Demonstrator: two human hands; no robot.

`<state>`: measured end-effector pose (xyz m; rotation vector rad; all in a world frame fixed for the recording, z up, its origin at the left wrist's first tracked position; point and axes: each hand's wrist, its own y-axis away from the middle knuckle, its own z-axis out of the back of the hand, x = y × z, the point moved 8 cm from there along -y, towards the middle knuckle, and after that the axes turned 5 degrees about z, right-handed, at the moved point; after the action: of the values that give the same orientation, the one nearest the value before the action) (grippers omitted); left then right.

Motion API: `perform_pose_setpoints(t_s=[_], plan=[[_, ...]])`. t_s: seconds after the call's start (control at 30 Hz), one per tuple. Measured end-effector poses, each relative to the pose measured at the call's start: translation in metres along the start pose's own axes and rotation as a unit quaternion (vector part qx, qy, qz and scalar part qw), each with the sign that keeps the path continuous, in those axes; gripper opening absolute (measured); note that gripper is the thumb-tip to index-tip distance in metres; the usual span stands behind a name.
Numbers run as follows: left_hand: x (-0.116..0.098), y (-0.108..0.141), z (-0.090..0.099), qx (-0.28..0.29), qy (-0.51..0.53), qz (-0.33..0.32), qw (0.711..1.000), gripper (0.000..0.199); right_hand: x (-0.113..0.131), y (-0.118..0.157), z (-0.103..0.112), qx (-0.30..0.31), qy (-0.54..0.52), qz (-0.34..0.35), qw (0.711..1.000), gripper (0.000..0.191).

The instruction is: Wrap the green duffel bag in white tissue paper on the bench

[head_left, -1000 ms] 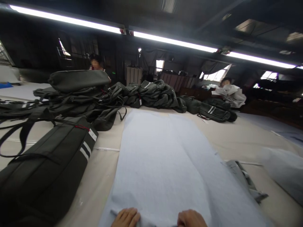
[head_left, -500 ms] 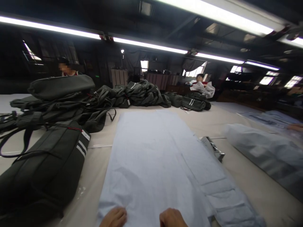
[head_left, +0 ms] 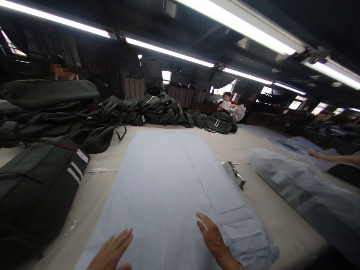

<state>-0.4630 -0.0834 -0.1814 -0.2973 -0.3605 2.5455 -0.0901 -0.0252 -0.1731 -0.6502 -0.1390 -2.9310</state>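
A long, pale blue sheet of thin, creased material (head_left: pixel 160 180) lies flat on the table in front of me. Over its near left part is my left hand (head_left: pixel 112 247), fingers stretched out and together, holding nothing. My right hand (head_left: pixel 211 234) is further in, over the sheet's right half near some crosswise folds, its fingers extended and empty. Whether either palm touches the sheet, I cannot tell. Against the sheet's right edge rests a small grey metal device (head_left: pixel 235 175), its kind unclear.
At left lies a dark green bag (head_left: pixel 42 187) with two white stripes and a tag. More green bags (head_left: pixel 163 110) are heaped along the back. On the right is a bag in clear plastic (head_left: pixel 300 187); beyond it reaches another person's arm (head_left: pixel 334 156). Two people (head_left: pixel 229 103) (head_left: pixel 63 71) are behind the heap.
My hands have gone from curled at the sheet's near end to stretched out, the right one further forward. The view has turned right, and more of the other person's arm shows.
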Motion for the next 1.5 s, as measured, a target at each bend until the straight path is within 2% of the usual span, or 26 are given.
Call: perform_pose_setpoints(t_s=[0.03, 0.1, 0.2, 0.27, 0.33, 0.4, 0.5, 0.6, 0.67, 0.77, 0.9, 1.0, 1.07, 1.13, 1.2, 1.23, 1.3, 1.4, 1.5], plan=[[-0.013, -0.023, -0.003, 0.005, 0.001, 0.009, 1.000, 0.066, -0.019, -0.012, 0.009, -0.015, 0.020, -0.011, 1.000, 0.052], [-0.049, -0.074, -0.021, 0.053, 0.014, 0.030, 0.998, 0.077, -0.055, -0.038, 0.025, -0.036, 0.061, -0.028, 0.997, 0.057], [-0.112, -0.139, -0.065, 0.148, 0.063, 0.041, 0.986, 0.104, -0.100, -0.075, 0.040, -0.044, 0.110, -0.027, 0.993, 0.063], [-0.144, -0.170, -0.097, 0.186, 0.083, 0.047, 0.978, 0.113, -0.129, -0.096, 0.043, -0.033, 0.124, -0.012, 0.992, 0.068], [-0.159, -0.188, -0.125, 0.202, 0.087, 0.058, 0.974, 0.113, -0.159, -0.113, 0.039, -0.006, 0.139, 0.004, 0.990, 0.076], [-0.163, -0.196, -0.145, 0.213, 0.084, 0.067, 0.971, 0.104, -0.187, -0.125, 0.028, 0.020, 0.155, 0.029, 0.987, 0.083], [-0.161, -0.195, -0.159, 0.237, 0.080, 0.081, 0.965, 0.094, -0.214, -0.135, 0.010, 0.011, 0.167, 0.075, 0.983, 0.085], [-0.159, -0.191, -0.158, 0.265, 0.085, 0.096, 0.956, 0.108, -0.221, -0.133, 0.000, -0.038, 0.173, 0.103, 0.979, 0.081], [-0.161, -0.191, -0.153, 0.271, 0.099, 0.094, 0.953, 0.109, -0.219, -0.129, -0.002, -0.073, 0.176, 0.119, 0.975, 0.078], [-0.162, -0.195, -0.143, 0.255, 0.117, 0.087, 0.956, 0.092, -0.214, -0.125, 0.001, -0.106, 0.170, 0.136, 0.970, 0.068], [-0.160, -0.198, -0.131, 0.250, 0.140, 0.099, 0.953, 0.071, -0.211, -0.124, 0.009, -0.111, 0.145, 0.139, 0.973, 0.060], [-0.161, -0.200, -0.127, 0.254, 0.189, 0.137, 0.939, 0.063, -0.211, -0.124, 0.018, -0.126, 0.107, 0.147, 0.975, 0.063], [-0.161, -0.202, -0.124, 0.231, 0.231, 0.186, 0.927, 0.050, -0.212, -0.123, 0.024, -0.149, 0.066, 0.156, 0.974, 0.066], [-0.157, -0.204, -0.121, 0.187, 0.294, 0.252, 0.903, 0.029, -0.216, -0.122, 0.030, -0.182, 0.011, 0.157, 0.971, 0.069], [-0.150, -0.204, -0.121, 0.136, 0.383, 0.324, 0.854, 0.015, -0.221, -0.124, 0.037, -0.202, -0.056, 0.142, 0.967, 0.071], [-0.147, -0.203, -0.121, 0.115, 0.423, 0.352, 0.827, 0.015, -0.224, -0.127, 0.041, -0.199, -0.094, 0.126, 0.967, 0.072], [-0.138, -0.201, -0.119, 0.085, 0.479, 0.385, 0.784, 0.019, -0.233, -0.137, 0.044, -0.147, -0.184, 0.059, 0.970, 0.068], [-0.121, -0.200, -0.108, 0.066, 0.519, 0.398, 0.753, 0.030, -0.243, -0.155, 0.056, -0.056, -0.273, -0.062, 0.958, 0.057], [-0.099, -0.201, -0.083, 0.033, 0.544, 0.405, 0.734, 0.040, -0.237, -0.172, 0.091, -0.027, -0.340, -0.120, 0.932, 0.059]])
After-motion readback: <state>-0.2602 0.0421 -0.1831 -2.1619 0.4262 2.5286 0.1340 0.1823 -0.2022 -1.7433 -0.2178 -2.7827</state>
